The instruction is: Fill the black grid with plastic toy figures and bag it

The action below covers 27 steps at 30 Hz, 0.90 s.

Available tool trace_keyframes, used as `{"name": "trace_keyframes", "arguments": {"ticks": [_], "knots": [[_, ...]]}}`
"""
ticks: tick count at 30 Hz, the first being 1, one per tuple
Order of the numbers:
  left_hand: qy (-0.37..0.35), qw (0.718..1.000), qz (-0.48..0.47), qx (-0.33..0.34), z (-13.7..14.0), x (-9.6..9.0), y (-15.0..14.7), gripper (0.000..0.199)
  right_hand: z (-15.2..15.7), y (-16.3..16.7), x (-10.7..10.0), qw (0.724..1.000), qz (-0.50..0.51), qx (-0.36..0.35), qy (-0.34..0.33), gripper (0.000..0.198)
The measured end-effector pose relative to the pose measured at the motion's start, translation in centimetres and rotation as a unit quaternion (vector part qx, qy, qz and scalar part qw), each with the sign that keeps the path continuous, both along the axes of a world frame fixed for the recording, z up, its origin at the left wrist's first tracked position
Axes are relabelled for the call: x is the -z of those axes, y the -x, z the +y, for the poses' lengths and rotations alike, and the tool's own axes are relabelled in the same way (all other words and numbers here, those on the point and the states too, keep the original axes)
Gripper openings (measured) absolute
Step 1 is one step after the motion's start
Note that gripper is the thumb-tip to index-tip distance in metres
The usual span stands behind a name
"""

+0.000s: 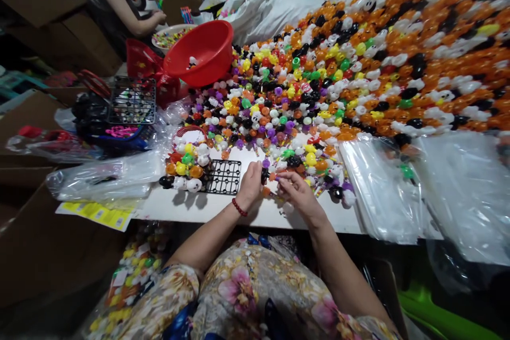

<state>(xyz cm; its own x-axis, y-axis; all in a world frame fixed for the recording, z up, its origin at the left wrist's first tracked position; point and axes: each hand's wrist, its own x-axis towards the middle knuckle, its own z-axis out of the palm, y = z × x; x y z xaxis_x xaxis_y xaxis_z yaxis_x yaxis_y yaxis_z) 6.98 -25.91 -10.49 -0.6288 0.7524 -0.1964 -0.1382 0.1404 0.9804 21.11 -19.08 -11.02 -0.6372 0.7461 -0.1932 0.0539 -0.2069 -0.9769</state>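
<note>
My left hand [251, 183] is closed around small plastic figures, a purple one [266, 163] and a black one [265, 173] showing at its thumb side. Close beside it, my right hand [298, 191] pinches a small orange figure [273, 176] between thumb and fingertips; its lower end is hidden by the fingers. Left of my hands lies a black plastic grid [223, 177], its left part filled with figures in yellow, white, orange, green and black, such as a yellow one [180, 169]. Loose figures with striped sticks lie just beyond my hands on the white table [215, 211].
A big heap of Halloween figures [319, 74] covers the table's back and right. A red basin [199, 53] tilts at back left. Clear plastic bags lie right [382, 191] and left [115, 178]. Another black grid [132, 101] and a co-worker's arm [127, 13] are farther left.
</note>
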Motion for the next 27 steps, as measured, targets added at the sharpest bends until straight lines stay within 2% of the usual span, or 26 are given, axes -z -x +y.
{"name": "trace_keyframes", "arguments": {"ticks": [7,11,13,15,17,18,19,21,24,27], "knots": [[0.039,0.996,0.085,0.003,-0.1,0.3,-1.1,0.035,-1.0,0.8,-0.4,0.983,-0.063,-0.008,-0.172,0.03],[0.041,0.996,0.073,0.038,-0.3,0.8,-1.0,0.036,-0.7,0.7,-0.7,0.977,-0.072,-0.023,-0.199,0.028],[0.032,0.998,0.042,0.031,0.0,0.9,0.0,0.035,0.7,-0.2,-1.2,0.971,-0.085,0.016,-0.224,0.03],[0.032,0.999,0.021,0.004,0.5,0.9,1.5,0.03,2.7,-1.2,-1.9,0.943,-0.115,0.096,-0.298,0.032],[0.037,0.998,0.045,-0.032,1.2,0.8,3.3,0.022,4.9,-1.5,-2.4,0.881,-0.165,0.171,-0.409,0.032],[0.039,0.995,0.076,-0.049,1.6,0.7,4.2,0.017,5.8,-1.2,-2.5,0.847,-0.188,0.187,-0.461,0.03],[0.04,0.991,0.115,-0.064,2.2,0.7,5.1,0.013,6.5,-0.5,-2.5,0.819,-0.207,0.18,-0.503,0.028],[0.039,0.975,0.2,-0.084,3.5,0.7,6.7,0.009,7.0,2.2,-2.2,0.795,-0.237,0.102,-0.549,0.025],[0.03,0.945,0.313,-0.087,5.8,0.6,8.3,0.024,6.3,7.7,-1.0,0.79,-0.292,-0.068,-0.535,0.024],[0.022,0.917,0.385,-0.099,8.0,0.2,9.3,0.03,5.6,12.4,0.2,0.81,-0.312,-0.116,-0.483,0.021]]}}
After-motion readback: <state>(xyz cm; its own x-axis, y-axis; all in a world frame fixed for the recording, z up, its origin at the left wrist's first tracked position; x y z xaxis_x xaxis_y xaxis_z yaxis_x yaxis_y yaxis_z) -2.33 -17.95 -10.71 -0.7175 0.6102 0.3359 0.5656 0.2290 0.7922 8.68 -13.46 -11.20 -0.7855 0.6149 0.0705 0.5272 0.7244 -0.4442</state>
